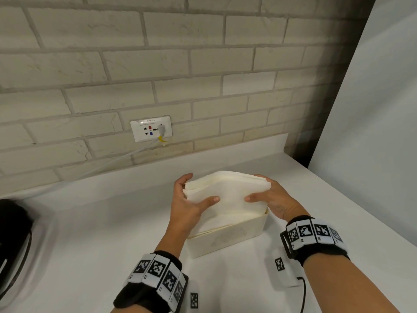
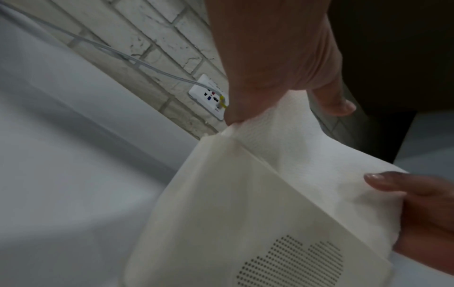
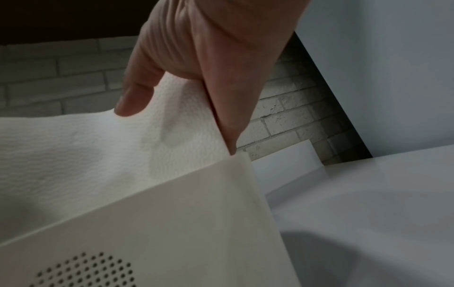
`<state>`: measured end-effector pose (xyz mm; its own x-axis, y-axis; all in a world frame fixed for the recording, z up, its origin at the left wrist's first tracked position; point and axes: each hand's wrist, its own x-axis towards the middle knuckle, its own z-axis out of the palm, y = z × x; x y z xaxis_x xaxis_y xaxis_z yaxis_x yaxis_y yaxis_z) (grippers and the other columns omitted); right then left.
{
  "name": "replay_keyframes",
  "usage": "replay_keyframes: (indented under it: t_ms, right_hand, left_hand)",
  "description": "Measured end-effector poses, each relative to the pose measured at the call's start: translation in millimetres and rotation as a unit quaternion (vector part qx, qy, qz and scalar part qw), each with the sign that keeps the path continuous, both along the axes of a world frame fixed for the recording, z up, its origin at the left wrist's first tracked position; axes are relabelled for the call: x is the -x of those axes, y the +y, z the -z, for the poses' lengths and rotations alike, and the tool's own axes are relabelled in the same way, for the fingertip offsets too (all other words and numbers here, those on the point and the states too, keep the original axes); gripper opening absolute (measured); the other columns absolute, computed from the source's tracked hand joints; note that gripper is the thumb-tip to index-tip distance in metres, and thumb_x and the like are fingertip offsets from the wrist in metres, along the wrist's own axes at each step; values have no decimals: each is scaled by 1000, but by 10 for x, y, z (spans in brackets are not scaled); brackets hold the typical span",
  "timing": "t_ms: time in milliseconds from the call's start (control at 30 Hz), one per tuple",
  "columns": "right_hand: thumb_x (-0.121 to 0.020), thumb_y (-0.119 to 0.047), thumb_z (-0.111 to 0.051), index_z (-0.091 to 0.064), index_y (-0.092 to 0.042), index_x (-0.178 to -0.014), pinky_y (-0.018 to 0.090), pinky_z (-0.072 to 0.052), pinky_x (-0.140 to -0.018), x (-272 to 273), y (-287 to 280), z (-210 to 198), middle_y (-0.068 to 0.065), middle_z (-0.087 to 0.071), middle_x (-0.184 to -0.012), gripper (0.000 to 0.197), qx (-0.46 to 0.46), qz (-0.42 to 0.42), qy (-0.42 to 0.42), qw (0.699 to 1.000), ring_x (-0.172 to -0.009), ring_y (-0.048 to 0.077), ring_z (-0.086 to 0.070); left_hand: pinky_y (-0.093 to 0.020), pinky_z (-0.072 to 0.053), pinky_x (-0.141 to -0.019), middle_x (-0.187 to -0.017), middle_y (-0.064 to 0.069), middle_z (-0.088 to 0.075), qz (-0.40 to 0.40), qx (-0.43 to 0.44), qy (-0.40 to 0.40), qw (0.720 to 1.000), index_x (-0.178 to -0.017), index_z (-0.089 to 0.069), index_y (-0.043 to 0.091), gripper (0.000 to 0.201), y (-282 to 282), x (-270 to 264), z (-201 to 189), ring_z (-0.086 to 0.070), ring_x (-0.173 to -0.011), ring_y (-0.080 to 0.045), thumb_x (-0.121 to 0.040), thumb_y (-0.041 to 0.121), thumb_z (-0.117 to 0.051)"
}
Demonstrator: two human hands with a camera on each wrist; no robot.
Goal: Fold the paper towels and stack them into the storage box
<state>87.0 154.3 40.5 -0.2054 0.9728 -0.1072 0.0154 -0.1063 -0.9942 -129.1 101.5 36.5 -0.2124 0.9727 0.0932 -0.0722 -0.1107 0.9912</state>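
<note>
A thick stack of folded white paper towels (image 1: 228, 193) stands partly inside a cream storage box (image 1: 228, 240) on the white counter, its top sticking out above the rim. My left hand (image 1: 189, 199) grips the stack's left end, thumb on the near face and fingers behind. My right hand (image 1: 268, 197) grips the right end the same way. In the left wrist view the towels (image 2: 307, 161) rise out of the box (image 2: 233, 213), with the left hand (image 2: 277, 64) above them. The right wrist view shows the right hand (image 3: 196, 64), towels (image 3: 98, 151) and box (image 3: 172, 233).
The white counter (image 1: 90, 233) runs back to a brick wall with a socket plate (image 1: 151, 128) and a plugged-in pale cable (image 1: 112, 161). A dark object (image 1: 13, 240) sits at the left edge. A white panel (image 1: 372, 109) stands at the right. Marker tags (image 1: 279, 264) lie near the box.
</note>
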Motion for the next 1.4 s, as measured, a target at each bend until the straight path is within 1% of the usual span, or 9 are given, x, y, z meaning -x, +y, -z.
replay_keyframes:
  t_ms: [133, 300, 567, 667, 767, 933, 1133, 1267, 1400]
  right_hand:
    - [-66, 19, -69, -61, -21, -94, 34, -54, -77, -25, -5, 5, 4, -64, -93, 49, 1, 11, 10, 1000, -88, 21, -60]
    - [-58, 13, -76, -62, -19, -94, 42, -53, -82, -10, 7, 40, 6, -65, -94, 50, 8, 14, -3, 1000, -90, 23, -61]
    - [-64, 18, -71, -62, -16, -95, 45, -51, -89, 20, 4, 49, 10, -65, -99, 47, 23, 41, -10, 999, -95, 27, -61]
    - [-63, 15, -74, -63, -11, -96, 40, -52, -86, 18, 5, 63, 9, -67, -96, 44, 31, 36, -52, 998, -96, 28, -61]
    - [-66, 14, -72, -64, -14, -92, 42, -51, -89, -16, 4, 47, 6, -67, -93, 39, 27, 44, -66, 996, -96, 27, -61]
    - [-78, 9, -64, -61, -20, -94, 29, -52, -75, -73, 22, -107, 3, -66, -97, 33, 13, 56, -5, 998, -87, 17, -62]
    - [-84, -3, -65, -51, -14, -123, 29, -50, -73, 3, 102, -112, 3, -61, -93, 43, 25, 92, -47, 994, -81, 16, -61]
    - [-87, -14, -63, -48, -19, -130, 35, -49, -84, 77, 99, -18, 8, -57, -104, 46, 26, 104, -178, 978, -89, 22, -58]
    - [-88, -21, -61, -44, -24, -136, 27, -44, -68, 106, 76, -4, 9, -58, -114, 51, 5, 87, -286, 954, -93, 19, -52]
  left_hand:
    - [-33, -48, -96, -124, 1, -48, -30, 16, 0, 999, -135, -34, 29, 95, 0, 21, 19, -54, -111, -18, -59, 5, -86]
    - [-43, -44, -105, -138, -4, -42, -1, 35, 40, 999, -129, -30, 44, 111, -22, -20, -3, -50, -122, -20, -36, 41, -91]
    - [-47, -42, -106, -134, -6, -42, -19, 70, 71, 995, -121, -30, 49, 99, -6, -30, 48, -49, -121, -23, -37, 49, -82]
    - [-47, -44, -103, -132, -8, -43, -23, 87, 88, 992, -122, -32, 37, 86, -1, -10, 47, -50, -118, -26, -53, 39, -84]
    - [-38, -49, -91, -115, -4, -54, -19, 91, 75, 993, -113, -38, 25, 46, 21, 28, 42, -57, -107, -26, -82, 16, -71]
    - [-36, -49, -86, -100, 2, -60, -23, 91, 68, 993, -109, -44, 20, 23, 7, 118, -86, -59, -95, -22, -92, 14, -58]
    - [-31, -44, -79, -114, -7, -56, -71, 158, 121, 977, -131, -39, 7, 41, 29, 74, -82, -55, -96, -24, -94, 21, -54]
    - [-35, -40, -99, -141, -20, -43, -88, 212, 160, 960, -146, -20, 6, 55, 24, 8, 9, -47, -125, -33, -98, 16, -45]
    - [-34, -36, -103, -143, -23, -39, -117, 212, 196, 950, -147, -16, 1, 53, 38, -35, 79, -42, -130, -34, -99, 10, -40]
